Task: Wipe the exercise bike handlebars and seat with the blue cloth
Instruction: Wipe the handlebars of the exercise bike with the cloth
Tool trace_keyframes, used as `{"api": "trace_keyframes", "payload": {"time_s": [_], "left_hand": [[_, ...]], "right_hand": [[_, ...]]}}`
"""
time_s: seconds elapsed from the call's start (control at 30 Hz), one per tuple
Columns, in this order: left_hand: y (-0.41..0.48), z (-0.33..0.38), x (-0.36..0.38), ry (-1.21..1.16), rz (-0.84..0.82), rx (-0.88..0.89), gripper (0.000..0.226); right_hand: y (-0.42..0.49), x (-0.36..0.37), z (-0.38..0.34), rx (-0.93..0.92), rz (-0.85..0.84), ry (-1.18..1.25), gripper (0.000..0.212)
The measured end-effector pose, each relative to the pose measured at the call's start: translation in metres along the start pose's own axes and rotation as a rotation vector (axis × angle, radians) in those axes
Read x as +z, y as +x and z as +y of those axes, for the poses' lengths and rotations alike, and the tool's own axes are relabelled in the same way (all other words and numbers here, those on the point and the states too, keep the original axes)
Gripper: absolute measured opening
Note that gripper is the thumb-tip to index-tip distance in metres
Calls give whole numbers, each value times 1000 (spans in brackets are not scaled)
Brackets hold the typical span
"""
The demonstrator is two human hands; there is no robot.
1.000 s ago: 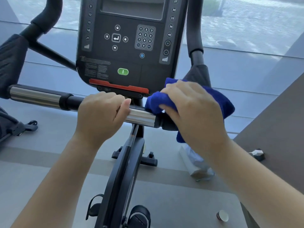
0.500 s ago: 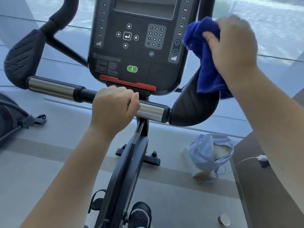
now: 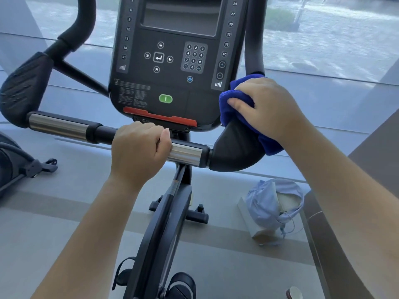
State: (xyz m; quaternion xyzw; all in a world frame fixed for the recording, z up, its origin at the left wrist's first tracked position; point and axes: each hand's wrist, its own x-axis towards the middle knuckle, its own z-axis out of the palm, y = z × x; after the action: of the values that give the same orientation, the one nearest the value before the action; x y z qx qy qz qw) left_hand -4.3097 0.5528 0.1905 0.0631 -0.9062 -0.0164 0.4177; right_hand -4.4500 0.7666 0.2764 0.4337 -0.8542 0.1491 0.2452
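Numerals 3–40 flanking console (image 3: 172, 61)

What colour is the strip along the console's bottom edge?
Red-orange: a flat strip under the green start button on the black console, clearest in the head view.

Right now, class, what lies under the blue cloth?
Under the blue cloth is the black padded bend of the right handlebar, pressed by the right hand. The part of the pad that the cloth covers cannot be seen.
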Motion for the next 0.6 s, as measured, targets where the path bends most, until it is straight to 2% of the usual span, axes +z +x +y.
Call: {"api": "trace_keyframes", "payload": {"time_s": [0.17,0.4,0.47,0.57,0.6], "left_hand": [[0,1,0,-8,10,1,46],[0,1,-1,8,14,10,45],[0,0,0,12,10,10,45],[1,-1,1,13,14,10,45],[1,-2,1,15,17,12,44]], "right_hand": [[-7,-1,-18,-15,-33,-4,36],[-50,14,-63,-143,0,-19,36],[-47,5,-60,-185,-91,1,42],[-30,-14,-40,-241,-324,110,52],[-24,-17,-29,-268,-347,107,52]]}}
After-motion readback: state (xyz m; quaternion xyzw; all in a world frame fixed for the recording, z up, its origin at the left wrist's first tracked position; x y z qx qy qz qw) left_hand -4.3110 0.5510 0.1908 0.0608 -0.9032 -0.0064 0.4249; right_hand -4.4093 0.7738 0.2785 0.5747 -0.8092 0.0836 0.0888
